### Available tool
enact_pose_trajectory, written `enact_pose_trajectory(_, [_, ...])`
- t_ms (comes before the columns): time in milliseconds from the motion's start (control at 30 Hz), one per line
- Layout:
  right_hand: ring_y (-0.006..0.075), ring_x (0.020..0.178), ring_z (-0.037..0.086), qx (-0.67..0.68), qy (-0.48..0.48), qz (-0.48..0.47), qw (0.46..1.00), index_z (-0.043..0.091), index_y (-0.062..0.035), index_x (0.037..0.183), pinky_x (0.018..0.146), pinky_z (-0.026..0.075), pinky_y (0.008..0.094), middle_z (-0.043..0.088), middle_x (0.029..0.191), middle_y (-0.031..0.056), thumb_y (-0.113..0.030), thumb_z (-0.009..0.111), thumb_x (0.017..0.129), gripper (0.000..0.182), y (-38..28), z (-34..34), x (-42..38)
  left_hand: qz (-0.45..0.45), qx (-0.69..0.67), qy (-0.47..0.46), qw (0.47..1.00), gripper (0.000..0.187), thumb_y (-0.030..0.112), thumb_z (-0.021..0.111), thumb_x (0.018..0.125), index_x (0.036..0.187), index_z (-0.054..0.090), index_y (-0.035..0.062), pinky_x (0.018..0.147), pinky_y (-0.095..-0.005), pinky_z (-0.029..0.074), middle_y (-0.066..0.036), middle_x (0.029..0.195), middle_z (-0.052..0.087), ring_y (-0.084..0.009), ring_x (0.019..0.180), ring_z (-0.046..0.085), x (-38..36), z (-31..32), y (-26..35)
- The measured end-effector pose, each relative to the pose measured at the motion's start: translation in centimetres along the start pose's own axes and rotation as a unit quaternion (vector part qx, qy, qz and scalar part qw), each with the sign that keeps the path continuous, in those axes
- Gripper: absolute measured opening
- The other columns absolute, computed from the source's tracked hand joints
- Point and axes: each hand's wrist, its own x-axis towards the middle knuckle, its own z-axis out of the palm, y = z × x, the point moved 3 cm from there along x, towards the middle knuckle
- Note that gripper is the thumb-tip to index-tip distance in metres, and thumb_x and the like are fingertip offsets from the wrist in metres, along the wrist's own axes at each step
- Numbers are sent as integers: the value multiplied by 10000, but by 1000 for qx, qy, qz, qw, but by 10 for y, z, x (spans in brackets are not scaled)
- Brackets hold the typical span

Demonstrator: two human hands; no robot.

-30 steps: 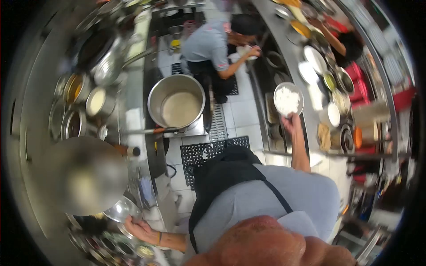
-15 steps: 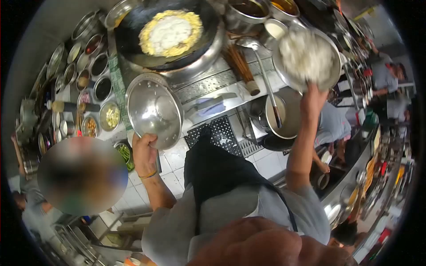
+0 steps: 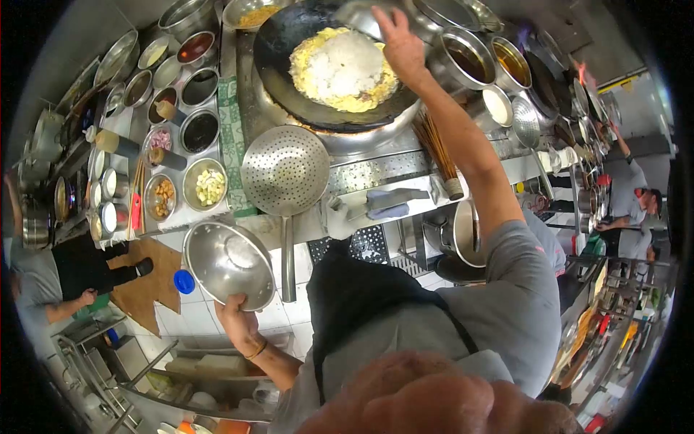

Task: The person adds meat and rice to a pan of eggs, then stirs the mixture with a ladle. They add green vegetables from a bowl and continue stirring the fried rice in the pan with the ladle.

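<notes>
— What has my left hand [image 3: 237, 323] got?
— Its grip is closed on the rim of an empty steel bowl [image 3: 227, 264], held low beside the counter [image 3: 376, 173].
— And my right hand [image 3: 399, 45]?
— Fingers spread, gripping a tipped bowl [image 3: 361, 14] over the wok [image 3: 334, 69], rice on egg inside.

A restaurant kitchen: a long steel cooking line with a big wok [image 3: 340, 65] of egg and rice, rows of steel seasoning pots [image 3: 170, 108], sauce pans [image 3: 470, 61], a perforated skimmer [image 3: 284, 170] and a burner flame [image 3: 578, 72] farther along, and other people [image 3: 629, 202] in grey shirts and dark aprons at work
</notes>
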Motion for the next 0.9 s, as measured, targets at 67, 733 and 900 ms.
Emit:
enact_pose_trajectory(67, [462,800,682,17,81,26,996,439,-294,1454,678,561,552,513,1375,166,-21,549,896,630,-8,-18,5,10,0,26,1000,416,-35,560,763,1178,525,-51,405,-331,456,-138,883,609,-230,550,581,-3,-6,5])
enact_pose_trajectory(733, [403,773,686,70,-45,151,985,327,-273,1523,682,594,479,477,1303,264,70,567,844,797,23,-38,-48,25,121,-127,984,553,3,573,767,1313,513,-64,724,-364,543,-153,1178,612,-233,937,620,43,88,-12])
enact_pose_trajectory(900, [416,1288,498,226,165,183,942,356,-67,1520,1091,414,517,496,1373,331,52,592,744,820,34,-125,-129,4,210,-216,954,611,35,546,794,1391,453,-53,521,-325,522,-189,1211,599,-242,850,629,-51,175,-27])
